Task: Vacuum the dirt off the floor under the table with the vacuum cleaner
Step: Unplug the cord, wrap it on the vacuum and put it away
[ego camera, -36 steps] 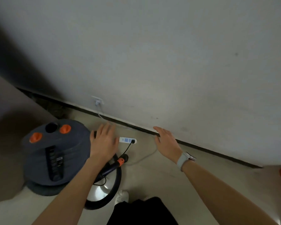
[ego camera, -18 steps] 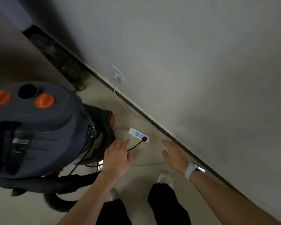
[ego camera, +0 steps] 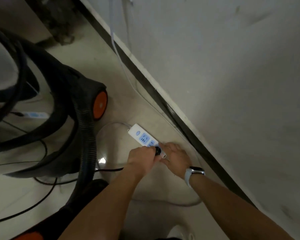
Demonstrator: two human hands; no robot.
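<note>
my left hand (ego camera: 140,161) has its fingers curled round the round black plug (ego camera: 157,150), which sits in the near socket of the white plastic power strip with blue sockets (ego camera: 143,137). my right hand (ego camera: 177,156) lies over the near end of that strip, fingers bent down onto it and pressing it to the pale glossy floor (ego camera: 163,217); a white watch (ego camera: 190,174) is on that wrist. the strip lies flat on the floor just beside the dark skirting strip (ego camera: 163,99) at the foot of the grey wall (ego camera: 223,66), its far end pointing away from me. a thin white cable (ego camera: 121,63) runs down along the skirting to the strip's far end. a black cord (ego camera: 109,170) leads from under my left hand toward the left edge of the floor. the dark grey vacuum cleaner with an orange wheel (ego camera: 100,105) stands at the left, well clear of the strip, and its black ribbed hose (ego camera: 87,144) drops down its near side to the floor.
</note>
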